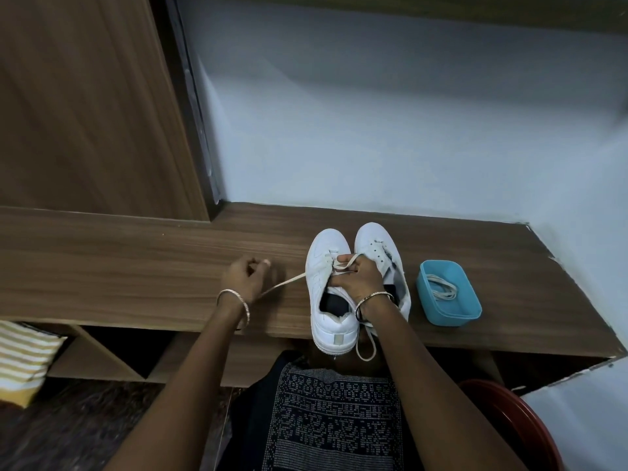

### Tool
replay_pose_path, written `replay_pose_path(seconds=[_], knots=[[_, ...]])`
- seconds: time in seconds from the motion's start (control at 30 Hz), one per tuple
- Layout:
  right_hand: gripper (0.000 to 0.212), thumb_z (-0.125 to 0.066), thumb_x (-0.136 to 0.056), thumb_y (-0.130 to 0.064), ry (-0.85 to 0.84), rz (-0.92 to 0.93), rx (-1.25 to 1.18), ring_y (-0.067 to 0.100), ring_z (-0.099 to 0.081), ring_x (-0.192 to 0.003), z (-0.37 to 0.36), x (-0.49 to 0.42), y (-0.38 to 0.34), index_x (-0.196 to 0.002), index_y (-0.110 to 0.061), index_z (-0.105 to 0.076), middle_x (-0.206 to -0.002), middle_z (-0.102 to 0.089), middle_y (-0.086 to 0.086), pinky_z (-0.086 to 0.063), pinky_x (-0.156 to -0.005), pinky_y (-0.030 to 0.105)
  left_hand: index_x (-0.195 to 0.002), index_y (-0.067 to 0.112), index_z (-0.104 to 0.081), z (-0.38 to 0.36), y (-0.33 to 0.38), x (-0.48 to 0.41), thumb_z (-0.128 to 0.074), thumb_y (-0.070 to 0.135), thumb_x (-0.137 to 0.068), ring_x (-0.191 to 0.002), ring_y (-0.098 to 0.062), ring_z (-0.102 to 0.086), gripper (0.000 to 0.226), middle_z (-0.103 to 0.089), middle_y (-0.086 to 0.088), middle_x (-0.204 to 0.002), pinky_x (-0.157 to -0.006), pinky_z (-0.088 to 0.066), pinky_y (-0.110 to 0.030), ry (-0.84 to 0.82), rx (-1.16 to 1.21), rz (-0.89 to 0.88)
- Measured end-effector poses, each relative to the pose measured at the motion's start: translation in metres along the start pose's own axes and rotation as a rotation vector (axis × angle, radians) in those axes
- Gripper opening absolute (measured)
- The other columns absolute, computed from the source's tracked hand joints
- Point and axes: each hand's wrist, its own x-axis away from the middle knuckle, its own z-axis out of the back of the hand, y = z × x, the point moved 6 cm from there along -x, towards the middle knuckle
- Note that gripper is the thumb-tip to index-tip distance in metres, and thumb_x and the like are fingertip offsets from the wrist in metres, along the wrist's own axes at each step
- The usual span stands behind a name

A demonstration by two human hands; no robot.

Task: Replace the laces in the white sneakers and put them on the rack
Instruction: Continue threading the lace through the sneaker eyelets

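As you sit at the bench (136,260): both white shoes stand side by side on its top, touching, toes to 12 o'clock and heels at the front edge.
Left shoe (319,253): it is the one you are working on; a cream lace (285,283) crosses its eyelets near the tongue.
Right shoe (373,239): it sits at 3 o'clock of the left one, its upper eyelets bare where they show and your right wrist partly over it.
Left hand (243,275): at 9 o'clock of the shoes, just above the bench, your fingers are curled in on one end of the lace, which runs in a straight, taut line from the shoe to the underside of your hand.
Right hand (356,277): it rests on the left shoe's tongue, thumb and fingers pinched on the lace, with a loop of it lying over your knuckles.
Loose loop (365,348): a lace hangs off the bench's front edge at 6 o'clock of the right shoe; which shoe it belongs to is unclear.
Tub (472,311): blue, at 3 o'clock of the shoes and near them, not touching.
Spare laces (441,288): coiled inside the tub.
Bangles (234,294): one on each wrist.
Cushion (23,358): striped, at 8 o'clock under the bench.
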Motion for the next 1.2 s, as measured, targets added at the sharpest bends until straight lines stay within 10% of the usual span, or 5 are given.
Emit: replay_pose_path(seconds=[0.17,0.5,0.7,0.93,1.2], knots=[[0.041,-0.085,-0.058,-0.002,0.021,0.025,0.062,0.019,-0.071,-0.092,-0.001,0.0,0.001,-0.085,-0.024,-0.066,-0.096,-0.073,-0.002,-0.056,-0.093,0.043,-0.101,0.033,-0.072,-0.033,0.046,0.012,-0.061,0.046,-0.088,-0.11,-0.024,-0.058,0.021,-0.068,0.004,-0.109,-0.091,-0.04,-0.041,-0.063,-0.509,-0.245],[0.038,-0.086,-0.061,-0.005,0.021,0.071,0.143,0.023,-0.07,-0.093,-0.002,-0.003,-0.001,-0.081,-0.027,-0.062,-0.093,-0.07,-0.003,-0.055,-0.093,0.043,-0.098,0.027,-0.069,-0.085,0.081,0.017,-0.053,0.039,-0.091,-0.096,-0.027,-0.065,0.021,-0.072,0.0,-0.096,-0.086,-0.036,-0.037,-0.045,-0.706,-0.371],[0.039,-0.086,-0.064,-0.007,0.028,0.085,0.222,0.022,-0.066,-0.094,0.0,-0.003,-0.002,-0.097,-0.018,-0.069,-0.096,-0.068,0.001,-0.054,-0.092,0.038,-0.064,0.014,-0.06,-0.054,0.025,0.009,-0.056,0.024,-0.082,-0.075,-0.036,-0.066,0.021,-0.068,-0.01,-0.069,-0.07,-0.051,-0.04,0.017,0.175,0.13],[0.041,-0.086,-0.067,-0.011,0.066,0.079,0.259,0.017,-0.065,-0.087,-0.002,0.002,-0.004,-0.104,-0.015,-0.069,-0.096,-0.066,-0.001,-0.054,-0.088,0.033,-0.07,0.014,-0.046,-0.034,-0.009,0.018,-0.031,0.017,-0.097,-0.088,-0.024,-0.068,0.031,-0.071,-0.011,-0.087,-0.099,-0.044,-0.042,-0.088,1.433,0.623],[0.04,-0.089,-0.064,-0.01,0.096,0.074,0.225,0.021,-0.066,-0.092,-0.001,0.005,-0.004,-0.095,-0.014,-0.064,-0.097,-0.067,0.003,-0.056,-0.088,0.037,-0.07,0.019,-0.046,-0.016,-0.012,0.007,-0.053,0.017,-0.093,-0.038,-0.01,-0.038,0.024,-0.044,0.001,-0.055,-0.045,-0.036,-0.022,0.104,0.773,0.393]])
